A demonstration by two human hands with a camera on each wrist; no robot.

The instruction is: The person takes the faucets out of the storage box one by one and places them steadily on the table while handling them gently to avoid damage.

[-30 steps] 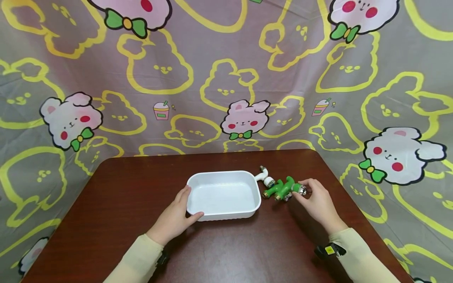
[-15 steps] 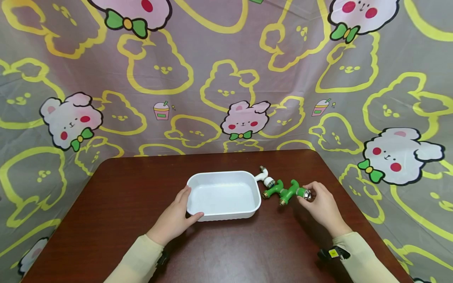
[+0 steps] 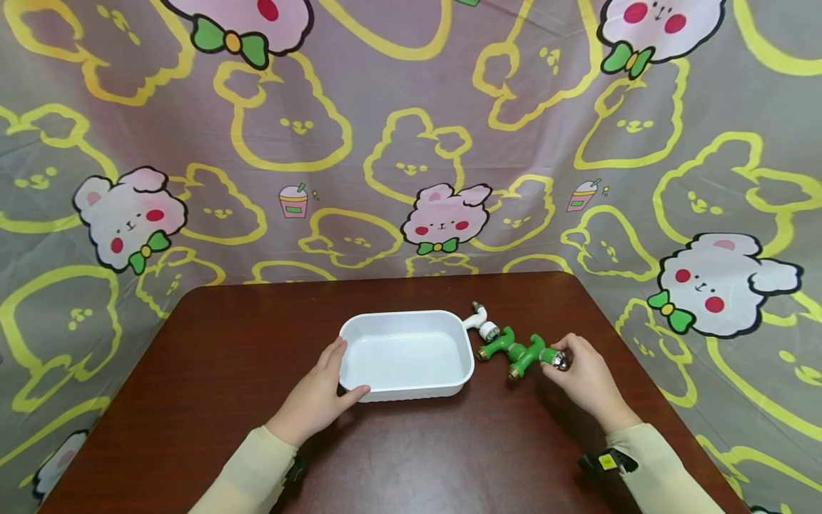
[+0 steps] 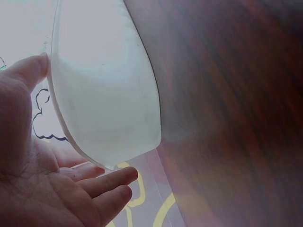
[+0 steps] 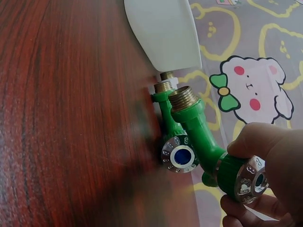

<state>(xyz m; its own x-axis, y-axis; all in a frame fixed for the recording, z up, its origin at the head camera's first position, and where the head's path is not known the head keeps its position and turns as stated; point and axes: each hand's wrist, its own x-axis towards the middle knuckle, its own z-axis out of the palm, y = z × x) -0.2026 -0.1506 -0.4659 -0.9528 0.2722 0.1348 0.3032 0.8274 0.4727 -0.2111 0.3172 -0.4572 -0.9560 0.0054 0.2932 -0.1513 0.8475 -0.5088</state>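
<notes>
A white rectangular tray (image 3: pixel 404 357) stands on the table. My left hand (image 3: pixel 313 400) rests against its left end, thumb at the near rim and fingers along the side. In the left wrist view the fingers (image 4: pixel 111 182) are extended and loose beside the tray. My right hand (image 3: pixel 587 382) pinches a green faucet (image 3: pixel 529 355) by its chrome-ended handle, between thumb and fingers. The brass threaded end of this faucet points toward the near left. Just left of it lies a second green faucet (image 3: pixel 496 345), its blue-centred knob showing in the right wrist view.
A white faucet (image 3: pixel 480 321) lies at the tray's right end, behind the green ones. The dark wooden table (image 3: pixel 257 335) ends at a patterned cloth backdrop (image 3: pixel 359 178) at the back and right.
My right hand has moved right and slightly nearer with the green faucet, away from the second green faucet, more of which now shows. The left hand and tray have stayed put.
</notes>
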